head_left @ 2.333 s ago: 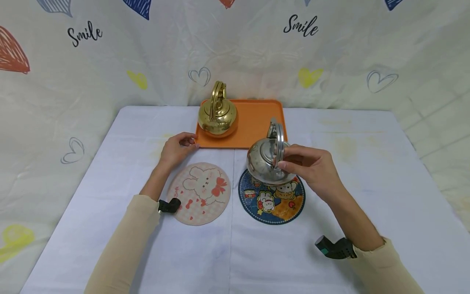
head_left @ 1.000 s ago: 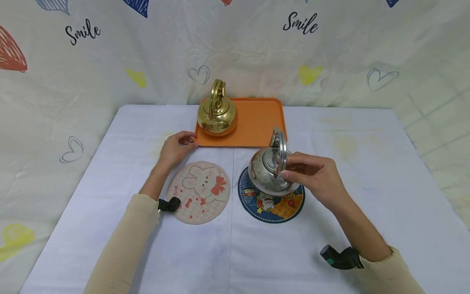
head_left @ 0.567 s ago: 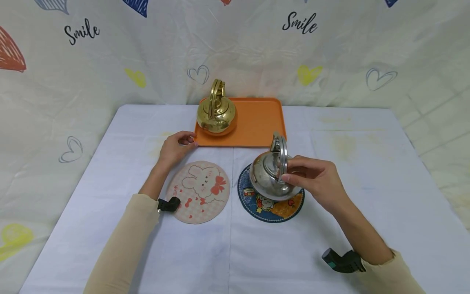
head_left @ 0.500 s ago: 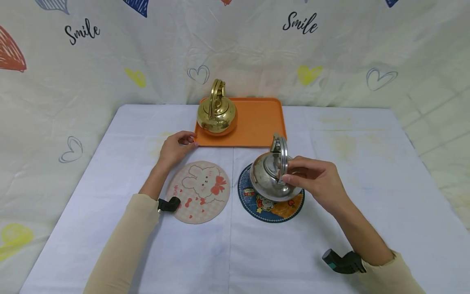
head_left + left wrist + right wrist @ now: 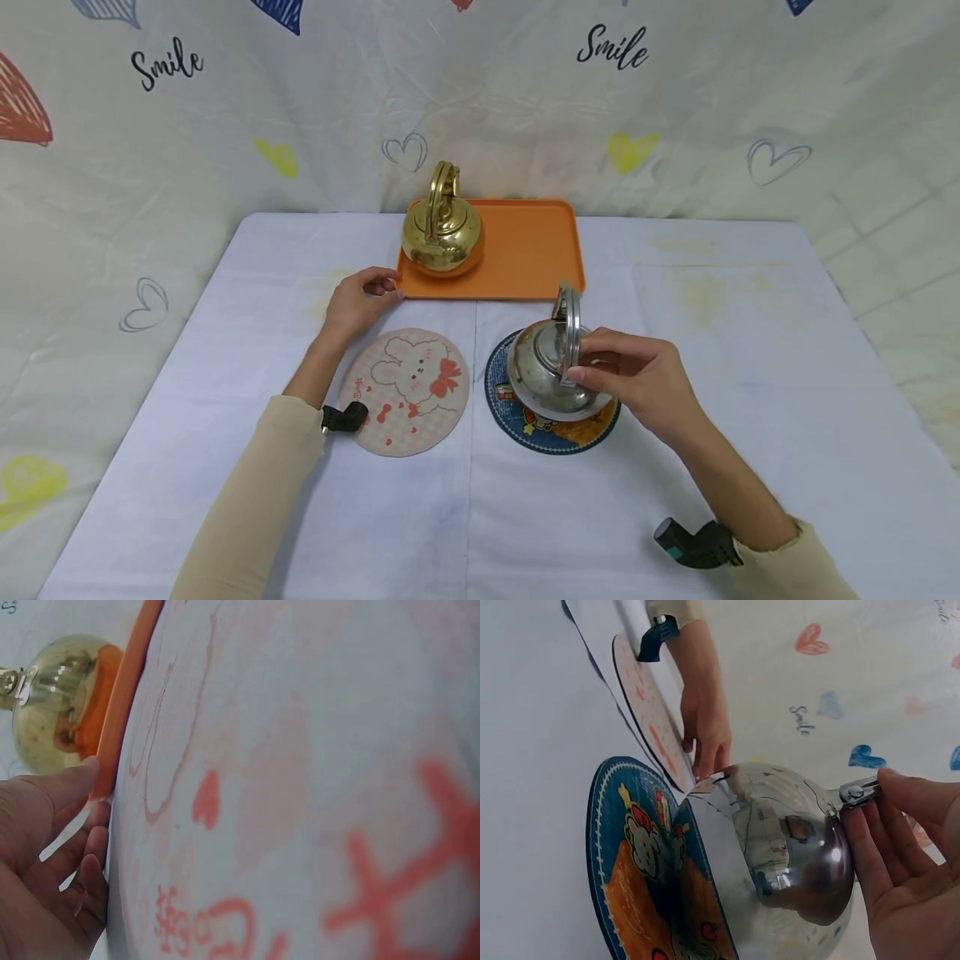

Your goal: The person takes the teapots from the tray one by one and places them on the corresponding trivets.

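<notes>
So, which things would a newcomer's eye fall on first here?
Probably the shiny silver kettle, held by the right hand over the dark blue round mat. Next, perhaps, the gold kettle, standing on the left part of the bright orange tray.

On the right of the frame, the bare bench [image 5: 750,333] is offering a passage beyond the right hand [image 5: 636,375], and above the right half of the orange tray [image 5: 531,250], upper centre, room is lying free. The golden kettle [image 5: 444,237] is blocking its left half, the left hand [image 5: 358,303] its lower left corner, and the silver kettle [image 5: 543,387] is crowding the blue mat [image 5: 542,436].
</notes>
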The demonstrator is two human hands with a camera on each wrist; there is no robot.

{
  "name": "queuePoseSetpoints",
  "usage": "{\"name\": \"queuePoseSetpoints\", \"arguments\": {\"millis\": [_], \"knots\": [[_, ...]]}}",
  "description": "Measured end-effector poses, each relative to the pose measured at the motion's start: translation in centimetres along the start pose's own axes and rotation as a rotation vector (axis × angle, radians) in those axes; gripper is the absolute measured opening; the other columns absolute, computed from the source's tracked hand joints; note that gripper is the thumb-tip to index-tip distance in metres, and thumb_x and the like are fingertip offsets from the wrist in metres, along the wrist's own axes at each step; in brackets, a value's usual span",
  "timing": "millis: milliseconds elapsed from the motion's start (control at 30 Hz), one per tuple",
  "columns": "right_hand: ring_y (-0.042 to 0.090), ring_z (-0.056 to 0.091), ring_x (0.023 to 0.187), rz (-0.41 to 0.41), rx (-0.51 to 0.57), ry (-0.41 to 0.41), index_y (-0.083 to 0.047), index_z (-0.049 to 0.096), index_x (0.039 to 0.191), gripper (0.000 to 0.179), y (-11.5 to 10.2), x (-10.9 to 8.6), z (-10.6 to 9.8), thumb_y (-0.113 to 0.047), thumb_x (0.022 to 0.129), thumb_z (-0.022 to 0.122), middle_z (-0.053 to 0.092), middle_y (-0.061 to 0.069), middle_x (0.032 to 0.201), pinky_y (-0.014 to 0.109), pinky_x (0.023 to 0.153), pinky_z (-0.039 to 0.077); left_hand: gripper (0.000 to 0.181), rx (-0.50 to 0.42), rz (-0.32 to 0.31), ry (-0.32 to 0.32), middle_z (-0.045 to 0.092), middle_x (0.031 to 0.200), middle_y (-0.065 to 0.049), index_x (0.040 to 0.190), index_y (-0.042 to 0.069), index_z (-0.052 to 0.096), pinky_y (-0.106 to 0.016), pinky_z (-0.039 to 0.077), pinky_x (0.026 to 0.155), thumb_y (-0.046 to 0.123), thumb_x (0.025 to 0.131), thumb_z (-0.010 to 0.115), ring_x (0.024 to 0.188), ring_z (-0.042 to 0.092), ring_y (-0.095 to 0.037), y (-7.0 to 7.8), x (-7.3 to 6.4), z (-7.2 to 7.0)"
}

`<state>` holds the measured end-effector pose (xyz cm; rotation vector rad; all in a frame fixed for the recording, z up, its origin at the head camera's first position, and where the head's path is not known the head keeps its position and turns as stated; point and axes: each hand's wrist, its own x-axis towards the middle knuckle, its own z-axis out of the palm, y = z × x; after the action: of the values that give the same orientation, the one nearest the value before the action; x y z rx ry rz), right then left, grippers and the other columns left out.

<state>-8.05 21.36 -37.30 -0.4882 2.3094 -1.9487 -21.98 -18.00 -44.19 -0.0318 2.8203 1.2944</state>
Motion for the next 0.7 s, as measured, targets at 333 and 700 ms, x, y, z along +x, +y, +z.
{"name": "queuePoseSetpoints", "arguments": {"millis": [333, 700], "knots": [[0.014, 0.071, 0.093, -0.045, 0.045, -0.062, 0.005, 0.074, 0.113, 0.026, 0.25, -0.49, 0.43, 0.010, 0.087, 0.076, 0.076, -0.004, 0.106, 0.023, 0.085, 0.061, 0.036, 0.000, -0.006, 0.004, 0.070, 0.117, -0.011, 0.131, 0.013, 0.070, -0.035, 0.044, 0.094, 0.026, 0.098, 0.074, 0.108, 0.064, -0.027, 0.09, -0.07, -0.01], [0.013, 0.071, 0.096, -0.059, 0.072, -0.098, 0.007, 0.074, 0.110, 0.025, 0.58, -0.74, 0.70, 0.012, 0.086, 0.076, 0.074, -0.004, 0.107, 0.025, 0.087, 0.062, 0.035, 0.003, 0.010, 0.006, 0.070, 0.116, -0.011, 0.130, 0.013, 0.070, -0.035, 0.044, 0.094, 0.026, 0.097, 0.074, 0.108, 0.063, -0.026, -0.09, 0.01, 0.04]]}}
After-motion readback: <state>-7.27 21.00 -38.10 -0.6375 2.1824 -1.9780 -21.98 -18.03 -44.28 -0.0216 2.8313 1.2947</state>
